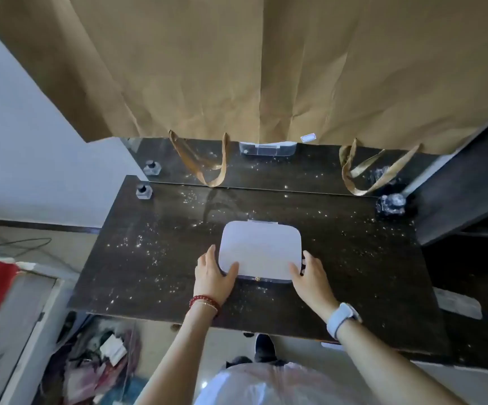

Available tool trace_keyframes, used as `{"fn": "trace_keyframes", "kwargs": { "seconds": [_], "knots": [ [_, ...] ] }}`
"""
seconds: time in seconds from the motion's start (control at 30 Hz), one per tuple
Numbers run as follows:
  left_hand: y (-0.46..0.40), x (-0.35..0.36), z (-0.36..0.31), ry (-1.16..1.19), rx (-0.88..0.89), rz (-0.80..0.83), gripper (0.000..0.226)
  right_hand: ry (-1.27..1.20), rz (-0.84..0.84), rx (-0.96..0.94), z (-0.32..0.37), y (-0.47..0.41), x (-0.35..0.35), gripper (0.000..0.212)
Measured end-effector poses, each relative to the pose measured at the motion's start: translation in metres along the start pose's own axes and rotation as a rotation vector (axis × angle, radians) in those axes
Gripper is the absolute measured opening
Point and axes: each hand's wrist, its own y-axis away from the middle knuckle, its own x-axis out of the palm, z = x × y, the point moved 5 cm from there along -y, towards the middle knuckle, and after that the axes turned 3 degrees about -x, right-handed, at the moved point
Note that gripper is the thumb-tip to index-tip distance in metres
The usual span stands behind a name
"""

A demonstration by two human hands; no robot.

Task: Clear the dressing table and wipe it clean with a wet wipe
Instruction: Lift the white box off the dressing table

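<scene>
Hands (212, 273) (310, 276) gripping smooth rounded-rectangular box (261, 248)

One white box (259, 249), one small bottle (143, 190), perhaps one crumpled wrapper (391, 203).

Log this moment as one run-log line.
left hand: grips white box | right hand: grips box | dressing table: speckled, unwiped

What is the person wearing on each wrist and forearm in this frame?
The left hand has a bracelet of dark red beads at the wrist, with a thin gold-coloured chain beside it. The right hand has a watch with a pale blue-white band. Both forearms are bare; no sleeves show.
</scene>
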Motion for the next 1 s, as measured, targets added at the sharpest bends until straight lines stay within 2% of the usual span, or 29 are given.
{"fn": "trace_keyframes", "kwargs": {
  "seconds": [0.1, 0.2, 0.37, 0.47, 0.7, 0.83, 1.0],
  "knots": [
    [-0.026, 0.007, -0.001, -0.052, -0.06, 0.073, 0.079, -0.04, -0.007, 0.001, 0.001, -0.013, 0.008, 0.039],
    [-0.038, 0.012, -0.004, -0.039, -0.054, 0.13, 0.074, -0.129, -0.01, 0.094, -0.004, -0.018, 0.014, 0.037],
    [-0.037, 0.01, -0.012, -0.032, 0.044, 0.099, 0.068, -0.131, -0.112, 0.139, -0.011, -0.015, 0.019, 0.034],
    [-0.035, 0.011, -0.022, -0.05, 0.13, 0.081, 0.072, -0.172, -0.16, 0.156, -0.013, -0.001, 0.013, 0.035],
    [-0.014, 0.047, -0.099, -0.059, 0.393, 0.189, 0.078, -0.228, -0.448, 0.247, -0.034, 0.043, -0.05, 0.049],
    [0.016, 0.087, -0.146, -0.056, 0.522, 0.296, 0.078, -0.282, -0.639, 0.324, -0.059, 0.075, -0.095, 0.049],
    [0.064, 0.153, -0.201, -0.141, 0.688, 0.409, 0.077, -0.346, -0.797, 0.439, -0.119, 0.116, -0.141, 0.046]
  ]
}}
